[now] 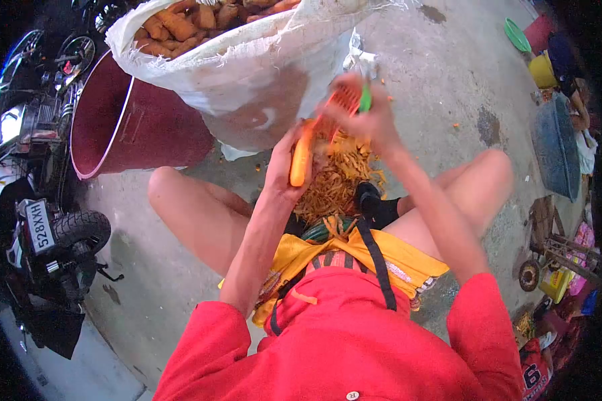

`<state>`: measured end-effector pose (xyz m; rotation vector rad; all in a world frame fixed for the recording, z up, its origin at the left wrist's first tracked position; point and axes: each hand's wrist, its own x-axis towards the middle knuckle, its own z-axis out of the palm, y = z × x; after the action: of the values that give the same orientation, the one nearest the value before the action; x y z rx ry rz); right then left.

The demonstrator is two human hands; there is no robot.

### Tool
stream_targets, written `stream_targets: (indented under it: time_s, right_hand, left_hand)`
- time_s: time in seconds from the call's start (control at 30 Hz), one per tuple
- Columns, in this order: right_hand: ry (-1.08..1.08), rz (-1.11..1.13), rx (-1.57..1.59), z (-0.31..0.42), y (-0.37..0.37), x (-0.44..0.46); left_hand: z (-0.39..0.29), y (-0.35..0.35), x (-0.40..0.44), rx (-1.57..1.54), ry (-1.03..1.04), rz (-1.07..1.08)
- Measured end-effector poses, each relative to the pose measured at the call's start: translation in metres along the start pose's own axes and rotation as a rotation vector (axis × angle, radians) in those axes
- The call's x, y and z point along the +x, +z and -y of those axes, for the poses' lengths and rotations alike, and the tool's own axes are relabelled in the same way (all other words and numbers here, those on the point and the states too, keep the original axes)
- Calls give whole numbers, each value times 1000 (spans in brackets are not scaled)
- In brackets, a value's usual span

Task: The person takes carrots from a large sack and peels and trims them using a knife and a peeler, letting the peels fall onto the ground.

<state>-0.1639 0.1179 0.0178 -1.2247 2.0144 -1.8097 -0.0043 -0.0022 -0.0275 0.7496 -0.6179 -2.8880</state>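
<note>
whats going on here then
Someone seated low holds a bright orange carrot in the left hand. The right hand, motion-blurred, grips what looks like a red and green peeler close to it. Shavings lie heaped below, with an open white sack of unpeeled-looking carrots in front.

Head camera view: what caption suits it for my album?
Left hand grips a carrot, right hand a motion-blurred red tool, above orange peelings near a white sack.

bucket (155, 127) left of sack (247, 93), peelings (338, 184) between legs (211, 217)
</note>
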Motion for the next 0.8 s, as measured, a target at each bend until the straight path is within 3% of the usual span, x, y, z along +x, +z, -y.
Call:
stream_targets:
  time_s: [0.03,0.1,0.17,0.23,0.3,0.37,0.43,0.5,0.53,0.57,0.63,0.67,0.77,0.8]
  right_hand:
    - [-3,3,1,10,3,-6]
    - [-277,222,7,20,8,-12]
    - [-159,202,-10,-2,1,-4]
    - [218,-76,166,-20,-9,18]
    - [169,-115,201,-7,-5,11]
    - [-368,187,-24,22,8,-7]
    - [-336,221,-14,10,5,-7]
    - [200,-42,273,-16,-4,8]
    - [129,-53,33,-24,-17,23]
    - [123,-53,30,-30,-15,19]
    - [0,24,25,-7,2,1]
    - [-212,125,41,14,7,-4]
    - [-118,116,54,-11,8,-5]
    - [115,27,191,-10,1,5]
  left_hand:
    - [-3,21,-6,-1,5,0]
    - [-4,57,-13,-45,41,-283]
    - [2,21,-10,-79,14,-289]
    - [-4,-8,-1,96,-10,56]
    - [-2,9,-4,124,-27,15]
    - [-1,46,-13,51,23,-275]
    - [2,19,-2,27,25,-270]
    - [0,-25,6,73,-75,16]
    - [-1,-12,1,59,-38,7]
    - [-1,3,-1,59,-34,11]
    - [-4,47,-12,-33,29,-221]
    - [-6,56,-14,-34,31,-220]
    - [-5,39,-14,-46,-12,-284]
    - [-4,-1,-5,-63,-63,-70]
